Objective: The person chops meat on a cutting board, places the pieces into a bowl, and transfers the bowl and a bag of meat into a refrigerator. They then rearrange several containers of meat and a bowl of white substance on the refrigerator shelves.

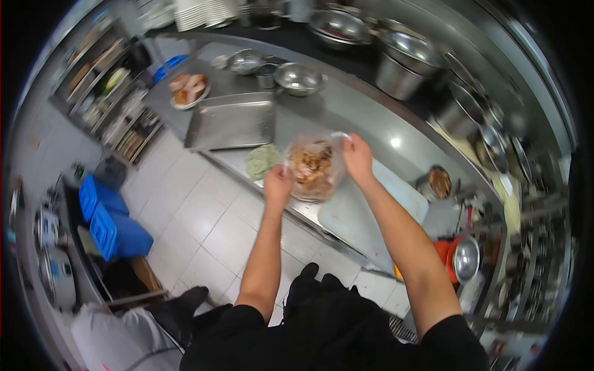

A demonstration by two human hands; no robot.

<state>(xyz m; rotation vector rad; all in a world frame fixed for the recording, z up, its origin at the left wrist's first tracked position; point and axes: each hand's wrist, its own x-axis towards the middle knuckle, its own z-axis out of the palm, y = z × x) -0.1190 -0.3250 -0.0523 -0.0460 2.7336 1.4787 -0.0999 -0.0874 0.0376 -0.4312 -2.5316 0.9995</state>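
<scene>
A clear plastic bag point(314, 167) with brown and orange food pieces inside is held up between both hands over the counter's front edge. My left hand point(278, 184) is closed on the bag's left side. On the right, my right hand point(357, 156) grips the bag's upper right edge. Beside my left hand lies a crumpled pale green cloth point(262, 161). An empty metal tray point(232, 122) rests on the counter just beyond the cloth. Part of a white cutting board point(396, 195) shows beneath my right forearm.
A plate of bread-like pieces point(187, 91) and metal bowls point(299, 78) stand farther along the steel counter. Pots point(401, 74) line the back shelf. Blue bins point(117, 229) are at the left. Another person in a grey top point(124, 339) is at the lower left.
</scene>
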